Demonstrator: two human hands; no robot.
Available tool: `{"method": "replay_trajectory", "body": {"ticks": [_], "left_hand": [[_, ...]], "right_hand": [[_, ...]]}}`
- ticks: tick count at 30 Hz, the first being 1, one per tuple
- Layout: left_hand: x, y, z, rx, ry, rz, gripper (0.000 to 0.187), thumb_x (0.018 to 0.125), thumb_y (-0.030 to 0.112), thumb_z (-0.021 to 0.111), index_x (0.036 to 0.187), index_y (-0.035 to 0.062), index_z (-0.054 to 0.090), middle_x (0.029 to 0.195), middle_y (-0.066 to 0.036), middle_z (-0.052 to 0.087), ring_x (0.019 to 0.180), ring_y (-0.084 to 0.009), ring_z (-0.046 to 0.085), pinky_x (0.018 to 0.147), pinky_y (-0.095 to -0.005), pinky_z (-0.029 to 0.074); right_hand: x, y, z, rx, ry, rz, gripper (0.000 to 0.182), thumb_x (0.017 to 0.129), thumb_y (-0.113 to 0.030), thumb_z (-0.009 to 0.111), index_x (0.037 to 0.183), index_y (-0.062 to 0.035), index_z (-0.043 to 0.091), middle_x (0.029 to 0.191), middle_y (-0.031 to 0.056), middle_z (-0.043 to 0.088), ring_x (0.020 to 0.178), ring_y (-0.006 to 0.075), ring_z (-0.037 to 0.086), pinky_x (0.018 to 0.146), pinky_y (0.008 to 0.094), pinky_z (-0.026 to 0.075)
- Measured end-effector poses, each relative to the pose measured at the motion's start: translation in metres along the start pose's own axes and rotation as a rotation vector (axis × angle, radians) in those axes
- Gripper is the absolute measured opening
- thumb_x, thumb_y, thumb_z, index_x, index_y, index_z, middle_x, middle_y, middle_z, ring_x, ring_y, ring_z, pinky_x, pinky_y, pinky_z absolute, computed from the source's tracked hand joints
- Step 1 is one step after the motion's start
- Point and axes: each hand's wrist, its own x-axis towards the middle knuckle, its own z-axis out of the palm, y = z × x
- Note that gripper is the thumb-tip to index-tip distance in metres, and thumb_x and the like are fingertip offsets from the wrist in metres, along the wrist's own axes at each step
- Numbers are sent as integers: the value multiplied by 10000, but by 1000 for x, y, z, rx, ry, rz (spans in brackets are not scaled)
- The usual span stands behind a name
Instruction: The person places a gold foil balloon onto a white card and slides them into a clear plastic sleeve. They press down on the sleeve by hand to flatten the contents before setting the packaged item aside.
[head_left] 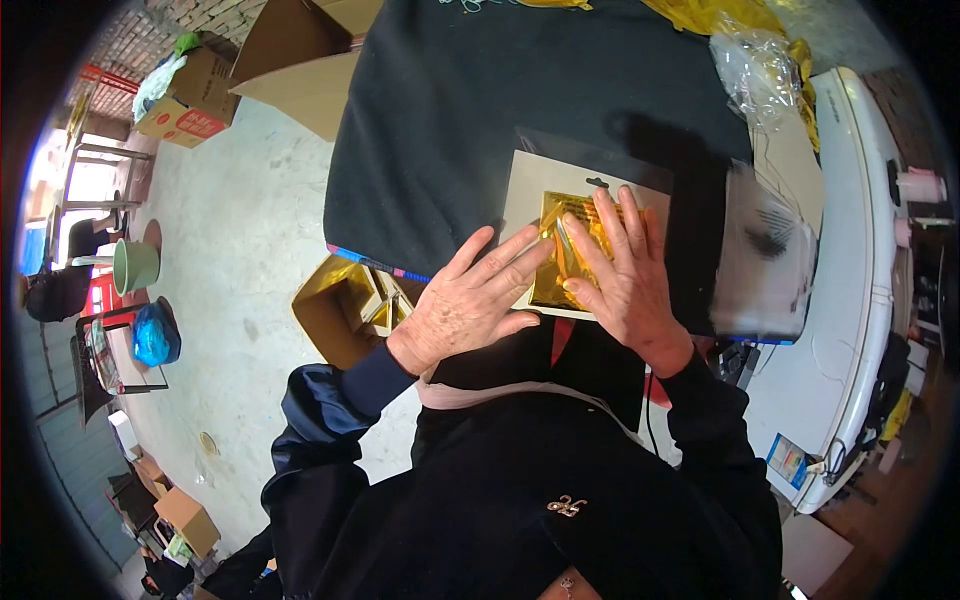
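Observation:
A pale backing card [527, 185] with a dark hang-hole lies at the front of the black-covered table, a clear plastic sleeve showing past its top edge. On the card is a shiny gold foil packet [549, 292], partly hidden by my hands. My right hand [632, 280] lies over the packet's right part, fingers stretched out and thumb apart. My left hand [470, 300] reaches in from the left with its fingers extended, fingertips at the packet's left edge and the thumb near the card's lower edge. Both hands are open.
A stack of clear plastic sleeves [765, 250] lies at the table's right side. Crumpled clear plastic [750, 75] and yellow wrapping [715, 14] are at the back right. An open cardboard box [335, 335] with gold foil stands below the table's left edge. A white machine [855, 290] stands right.

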Motion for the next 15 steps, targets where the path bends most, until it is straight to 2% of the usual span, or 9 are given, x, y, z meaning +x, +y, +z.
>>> {"method": "replay_trajectory", "body": {"ticks": [6, 12, 15], "left_hand": [[3, -7, 5, -66, 32, 55, 762, 1039, 624, 565, 1496, 18, 623, 1702, -110, 464, 1585, -274, 429, 1322, -460, 317], [3, -10, 6, -59, 58, 90, 782, 1045, 610, 577, 1504, -23, 595, 1667, -168, 496, 1555, -302, 474, 1305, -455, 356], [4, -10, 4, -71, 62, 83, 792, 1043, 608, 586, 1522, -23, 584, 1660, -179, 499, 1555, -306, 474, 1307, -458, 354]], "right_hand": [[0, 2, 2, -40, -29, -11, 714, 978, -470, 720, 1606, -166, 571, 1741, 175, 367, 1638, 425, 239, 1313, 641, 140], [7, 0, -12, -82, -38, -44, 710, 986, -455, 711, 1609, -148, 561, 1739, 162, 371, 1644, 397, 224, 1308, 639, 134], [16, -14, -26, 18, -29, -62, 731, 977, -398, 734, 1607, -81, 544, 1729, 171, 390, 1629, 411, 269, 1309, 621, 180]]}}
